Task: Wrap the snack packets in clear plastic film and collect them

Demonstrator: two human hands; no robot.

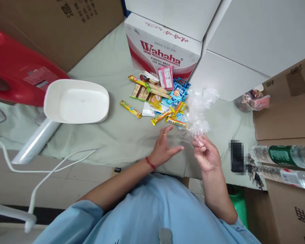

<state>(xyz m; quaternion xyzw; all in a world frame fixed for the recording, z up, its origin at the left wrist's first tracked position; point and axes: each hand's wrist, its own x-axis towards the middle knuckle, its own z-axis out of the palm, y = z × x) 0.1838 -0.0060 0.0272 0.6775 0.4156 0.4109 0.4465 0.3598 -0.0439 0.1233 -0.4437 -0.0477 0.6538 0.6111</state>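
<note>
My right hand [205,152] pinches a crumpled clear plastic bag [199,108], which stands up above the fingers at the right side of a snack pile. My left hand [166,145] is open beside it, thumb and fingers apart, with nothing in it. Just beyond the left fingertips lie yellow snack sticks [162,116]. Blue snack packets [178,92], a pink packet [165,78] and wafer-like bars in clear wrap [141,93] make up more of the pile. Another yellow stick [130,109] lies a little apart on the left.
A white plastic bin [77,118] stands left of the pile, by a red jug [22,67]. A Wahaba carton [162,51] backs the snacks. At right are water bottles [282,156], a dark blurred-out object [237,156], keys [256,176] and a bag of snacks [254,101].
</note>
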